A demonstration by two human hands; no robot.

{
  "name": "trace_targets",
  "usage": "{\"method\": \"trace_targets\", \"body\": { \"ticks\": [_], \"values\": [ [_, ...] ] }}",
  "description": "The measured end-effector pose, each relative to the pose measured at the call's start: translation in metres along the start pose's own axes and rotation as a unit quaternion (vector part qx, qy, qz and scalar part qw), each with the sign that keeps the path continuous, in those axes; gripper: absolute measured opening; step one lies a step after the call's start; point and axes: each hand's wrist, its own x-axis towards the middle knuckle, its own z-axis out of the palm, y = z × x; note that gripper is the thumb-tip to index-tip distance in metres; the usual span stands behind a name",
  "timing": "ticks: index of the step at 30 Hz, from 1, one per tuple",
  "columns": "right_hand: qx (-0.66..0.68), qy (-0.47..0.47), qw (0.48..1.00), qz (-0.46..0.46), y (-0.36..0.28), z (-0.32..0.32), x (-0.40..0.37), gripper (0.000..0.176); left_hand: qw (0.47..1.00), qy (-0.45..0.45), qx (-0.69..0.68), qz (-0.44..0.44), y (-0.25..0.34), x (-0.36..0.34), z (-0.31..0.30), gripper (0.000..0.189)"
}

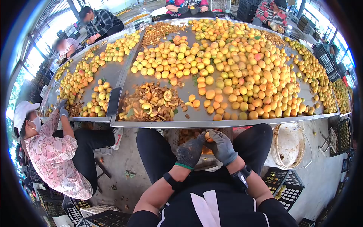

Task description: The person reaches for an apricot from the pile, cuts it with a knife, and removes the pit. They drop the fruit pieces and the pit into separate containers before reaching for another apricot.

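My left hand (191, 152), in a dark grey glove with a green cuff, is closed low between my knees. My right hand (222, 146), in a lighter grey glove, meets it from the other side. Between their fingertips is an orange apricot (208, 137), gripped from both sides and partly covered by the gloves. Whether it is cut cannot be made out. Just beyond and below my hands is a crate (174, 140) with orange pieces in it, largely hidden by my hands and legs.
Ahead stands a metal table (181, 124) heaped with whole apricots (261, 75); a pile of split pieces and pits (151, 102) lies near its front edge. A white bucket (288, 145) and black crates (283, 185) stand at right. A co-worker (56, 151) sits at left; several others sit around.
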Motion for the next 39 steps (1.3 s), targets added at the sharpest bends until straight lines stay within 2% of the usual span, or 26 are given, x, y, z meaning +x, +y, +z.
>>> {"method": "trace_targets", "body": {
  "ticks": [1, 3, 5, 7, 8, 10, 13, 15, 16, 18, 19, 20, 21, 22, 24, 25, 27, 28, 30, 31, 33, 39],
  "values": [
    [-0.001, 0.002, 1.0, 0.002, 0.001, 0.002, -0.003, 0.026, 1.0, 0.018, 0.019, 0.011, 0.002, -0.002, 0.0, 0.026],
    [0.085, -0.027, 0.996, 0.0, 0.001, 0.006, -0.004, 0.026, 1.0, 0.019, 0.016, 0.006, 0.001, 0.0, 0.001, 0.025],
    [0.058, -0.03, 0.998, -0.009, 0.001, 0.009, -0.004, 0.027, 1.0, 0.019, 0.017, -0.001, 0.0, -0.002, 0.0, 0.024],
    [0.032, -0.034, 0.999, -0.022, 0.0, 0.01, -0.003, 0.027, 0.998, 0.04, 0.04, 0.008, 0.001, -0.002, -0.004, 0.037],
    [0.036, -0.026, 0.999, -0.007, -0.001, 0.009, -0.004, 0.026, 0.998, 0.039, 0.041, 0.009, 0.003, -0.002, -0.007, 0.037],
    [0.038, -0.017, 0.999, 0.008, -0.001, 0.008, -0.004, 0.025, 0.993, 0.001, 0.119, -0.003, 0.008, 0.001, -0.017, 0.048],
    [0.085, 0.001, 0.996, 0.028, 0.01, -0.002, -0.004, 0.022, 0.996, -0.004, 0.088, -0.007, 0.008, 0.0, -0.012, 0.054],
    [-0.1, -0.033, 0.992, -0.063, 0.02, -0.014, 0.004, 0.023, 0.997, -0.009, 0.074, -0.008, 0.004, 0.002, -0.008, 0.054],
    [-0.1, -0.035, 0.992, -0.062, 0.017, -0.014, 0.004, 0.023, 0.998, -0.013, 0.062, -0.008, 0.003, 0.002, -0.007, 0.055],
    [-0.02, -0.019, 0.999, 0.038, 0.007, -0.01, 0.003, 0.029, 0.998, -0.008, 0.061, -0.005, 0.003, 0.003, -0.007, 0.056],
    [-0.019, -0.019, 0.999, 0.038, 0.008, -0.01, 0.0, 0.029, 0.998, -0.005, 0.058, -0.001, 0.003, 0.003, -0.008, 0.056],
    [-0.144, -0.033, 0.987, -0.063, 0.01, -0.011, -0.003, 0.031, 0.998, -0.005, 0.059, 0.0, 0.005, 0.003, -0.01, 0.056],
    [-0.265, -0.045, 0.95, -0.162, 0.013, -0.012, -0.007, 0.032, 0.997, -0.019, 0.072, -0.008, 0.009, 0.003, -0.016, 0.057],
    [-0.265, -0.042, 0.95, -0.161, 0.022, -0.017, -0.003, 0.032, 0.996, -0.034, 0.083, -0.017, 0.012, 0.002, -0.019, 0.058],
    [-0.087, 0.0, 0.992, -0.091, 0.043, -0.028, 0.015, 0.028, 0.997, -0.025, 0.072, -0.014, 0.011, 0.0, -0.021, 0.06],
    [-0.087, -0.002, 0.992, -0.09, 0.033, -0.017, 0.007, 0.028, 0.998, -0.015, 0.064, -0.011, 0.009, -0.001, -0.022, 0.062],
    [-0.213, -0.071, 0.969, -0.099, 0.011, 0.001, -0.01, 0.031, 0.997, -0.016, 0.079, -0.015, 0.005, -0.001, -0.018, 0.061],
    [-0.213, -0.073, 0.969, -0.099, 0.011, 0.002, -0.01, 0.031, 0.995, -0.017, 0.092, -0.017, 0.005, -0.002, -0.016, 0.061],
    [-0.145, -0.012, 0.989, -0.001, 0.01, 0.003, -0.008, 0.036, 0.996, -0.018, 0.086, -0.019, 0.004, -0.002, -0.015, 0.061],
    [-0.145, -0.011, 0.989, -0.001, 0.012, -0.001, -0.004, 0.036, 0.997, -0.022, 0.078, -0.021, 0.005, -0.002, -0.016, 0.062],
    [0.07, -0.086, 0.992, 0.058, 0.017, -0.006, 0.002, 0.04, 0.995, -0.037, 0.092, -0.025, 0.009, -0.001, -0.021, 0.061],
    [0.182, -0.067, 0.979, 0.068, 0.019, -0.004, -0.003, 0.035, 0.996, -0.035, 0.073, -0.027, 0.01, -0.002, -0.029, 0.059]
  ]
}}
